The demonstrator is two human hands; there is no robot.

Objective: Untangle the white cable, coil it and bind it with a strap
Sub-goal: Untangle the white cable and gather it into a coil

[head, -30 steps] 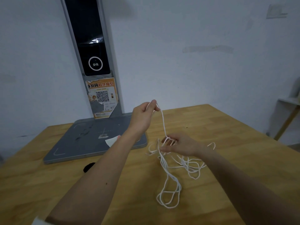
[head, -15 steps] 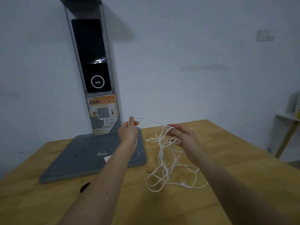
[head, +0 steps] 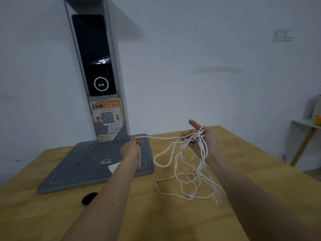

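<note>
Black patch, near edge: small dark object (head: 89, 198) flat on the wooden surface (head: 260, 180), beside the left forearm; likely the strap, cannot confirm. Untouched.
Hanging loops: white cable (head: 182, 173) droops from the right hand in several tangled loops; the lowest reach the surface, where a small connector-like piece shows. Held high, probably so gravity opens the loops and crossings can be read.
Left hand (head: 130, 150): raised over the grey base plate (head: 97, 164). Grip pressed together, thumb and forefinger pinching one strand near its end; a short tail seems to run down along the wrist.
Span between hands: one strand runs almost level from the left pinch to the right hand, lightly taut. Judged: the free end is being drawn clear of the knot.
Right hand (head: 202, 143): palm turned up and inward, fingers (head: 194, 124) half spread. Grip loose; the bundle of strands crosses the palm and hooks near the thumb, the knot sitting at the finger bases. An open hand lets strands slide as the left pulls.
Task state: untangling under way; no coil yet, no binding.
Far: the plate's upright column with dark panel and orange QR sticker (head: 106, 117), against the white wall.
</note>
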